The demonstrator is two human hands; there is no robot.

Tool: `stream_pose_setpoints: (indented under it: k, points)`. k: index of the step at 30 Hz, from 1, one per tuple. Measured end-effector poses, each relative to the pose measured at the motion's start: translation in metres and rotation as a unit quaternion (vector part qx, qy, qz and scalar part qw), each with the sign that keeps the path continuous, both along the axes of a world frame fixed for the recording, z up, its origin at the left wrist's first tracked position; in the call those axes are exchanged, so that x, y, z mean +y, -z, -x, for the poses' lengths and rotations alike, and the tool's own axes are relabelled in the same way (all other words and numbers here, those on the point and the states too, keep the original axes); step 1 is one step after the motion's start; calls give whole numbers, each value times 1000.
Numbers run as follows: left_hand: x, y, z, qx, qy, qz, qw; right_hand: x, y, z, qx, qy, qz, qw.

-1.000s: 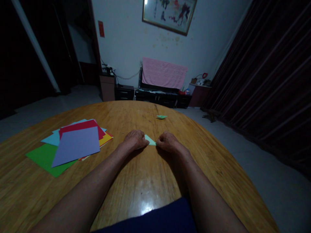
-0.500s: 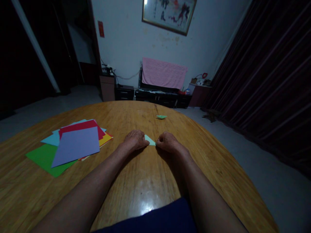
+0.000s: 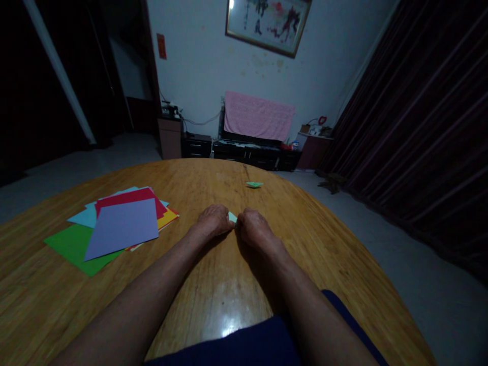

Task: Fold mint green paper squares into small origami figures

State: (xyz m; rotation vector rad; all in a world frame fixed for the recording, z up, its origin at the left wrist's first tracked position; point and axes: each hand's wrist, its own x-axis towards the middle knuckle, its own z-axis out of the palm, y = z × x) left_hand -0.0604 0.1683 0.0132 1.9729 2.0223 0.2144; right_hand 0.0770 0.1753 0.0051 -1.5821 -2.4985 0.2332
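A small pale green piece of paper (image 3: 232, 217) lies on the wooden table, mostly covered by my hands. My left hand (image 3: 215, 219) is closed on its left side, thumb near the lower edge. On the right side, my right hand (image 3: 251, 226) has its fingers curled together at the paper's edge, close to the left thumb. Beyond them sits a small folded green paper shape (image 3: 254, 185).
On the left of the round table (image 3: 206, 175) is a spread pile of coloured sheets, with a purple sheet (image 3: 125, 226) on top, a red sheet (image 3: 125, 198) and a green sheet (image 3: 74, 245) below. A cabinet and a pink cloth (image 3: 257, 116) stand beyond.
My right hand has moved left, closer to my left hand, and less of the pale green paper shows between them. The view has shifted slightly.
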Motion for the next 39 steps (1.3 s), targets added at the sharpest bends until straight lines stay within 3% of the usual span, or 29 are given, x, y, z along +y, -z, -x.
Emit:
stream_pose_setpoints:
  k: [10, 17, 23, 30, 39]
  points:
    - [-1, -2, 5, -19, 19, -6, 1000, -1, 0, -2, -27, -6, 20, 999]
    - [3, 3, 12, -58, 40, -3, 998, -16, 0, -3, -62, -32, -21, 997]
    - [2, 4, 19, -28, 45, -16, 998, -33, 2, 2, -80, -51, -31, 995]
    - [-1, 4, 24, -25, 39, -12, 999, -35, 11, -6, -48, -67, -53, 995]
    - [-2, 3, 23, -30, 29, -10, 999, -30, 12, -22, -10, -45, -27, 999]
